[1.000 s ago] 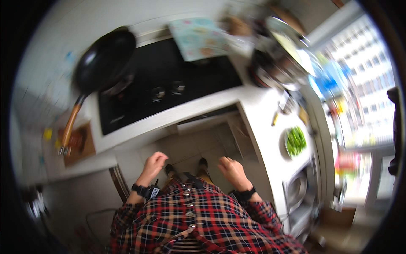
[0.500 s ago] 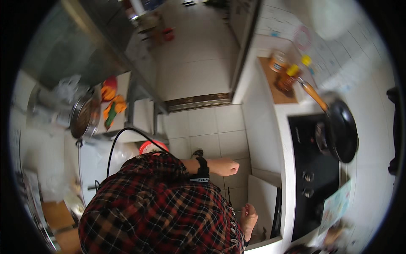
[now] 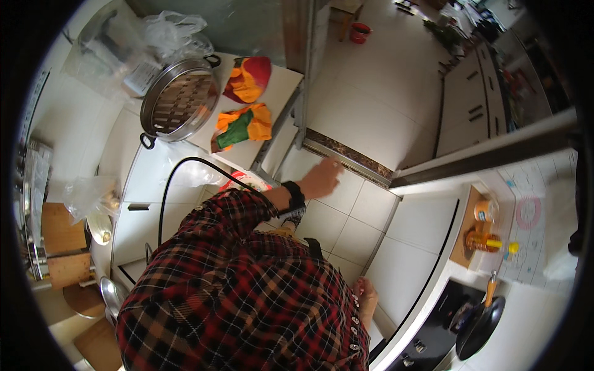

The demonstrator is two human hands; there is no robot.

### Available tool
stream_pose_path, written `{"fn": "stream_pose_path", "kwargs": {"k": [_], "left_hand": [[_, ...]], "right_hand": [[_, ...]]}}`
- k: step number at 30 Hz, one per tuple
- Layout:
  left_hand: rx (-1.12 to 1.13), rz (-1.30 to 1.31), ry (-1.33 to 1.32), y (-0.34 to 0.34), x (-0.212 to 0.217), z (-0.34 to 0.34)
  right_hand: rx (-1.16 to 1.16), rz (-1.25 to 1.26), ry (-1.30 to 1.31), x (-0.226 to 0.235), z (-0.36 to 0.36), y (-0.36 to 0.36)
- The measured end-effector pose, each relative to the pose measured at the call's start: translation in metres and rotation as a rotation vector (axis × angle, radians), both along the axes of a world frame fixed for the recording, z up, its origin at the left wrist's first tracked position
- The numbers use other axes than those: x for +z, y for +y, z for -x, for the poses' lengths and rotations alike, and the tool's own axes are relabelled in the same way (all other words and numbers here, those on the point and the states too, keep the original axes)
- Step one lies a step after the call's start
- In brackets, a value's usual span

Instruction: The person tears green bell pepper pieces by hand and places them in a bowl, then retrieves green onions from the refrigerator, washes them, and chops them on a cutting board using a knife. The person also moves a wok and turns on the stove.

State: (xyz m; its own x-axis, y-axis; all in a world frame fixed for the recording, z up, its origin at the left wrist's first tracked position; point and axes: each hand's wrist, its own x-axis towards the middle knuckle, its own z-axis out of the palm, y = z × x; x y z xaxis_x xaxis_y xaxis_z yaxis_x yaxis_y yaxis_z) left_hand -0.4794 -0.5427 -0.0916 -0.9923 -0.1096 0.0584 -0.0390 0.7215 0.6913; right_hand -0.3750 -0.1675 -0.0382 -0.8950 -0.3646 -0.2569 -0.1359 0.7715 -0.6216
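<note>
Head view shows two bare hands, and neither one is seen touching a thing. The left hand (image 3: 320, 179) hangs over the white floor tiles (image 3: 337, 226). Its fingers are loose and half bent, a bit blurry, with nothing seen in them. The orange and green cloth (image 3: 247, 127) is the nearest cloth. It lies to the left of these fingers and a little up in the picture, clearly apart from them, on a white flat desk (image 3: 281, 86). Its long way slants, from low on the left to high on the right. The red and orange cloth (image 3: 249, 79) lies just past it, farther from the fingers. A round silver steel pot (image 3: 197, 122) with black handles sits farther left. The left hand is much nearer to all of these than the right one. The fingers point up and to the right, so the cloths are off to their side.

The right hand (image 3: 366, 295) is down by the checked shirt (image 3: 247, 290). Its fingers look curled, but I cannot tell if they are tight. White cupboard doors (image 3: 396, 272) are just right of them. The black pan (image 3: 479, 331) with a wooden handle is farther right.
</note>
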Motion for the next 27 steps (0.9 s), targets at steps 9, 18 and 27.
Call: {"fn": "stream_pose_path", "kwargs": {"k": [9,18,27], "left_hand": [[0.563,0.384,0.071,-0.173,0.017,-0.007],[0.832,0.47,-0.326,-0.264,-0.003,0.024],[0.547,0.074,0.613,-0.14,0.115,0.085]], "right_hand": [[0.259,-0.04,-0.046,0.006,0.1,-0.073],[0.425,-0.212,-0.01,0.014,0.18,-0.065],[0.389,0.173,-0.082,0.014,0.247,-0.1]]}}
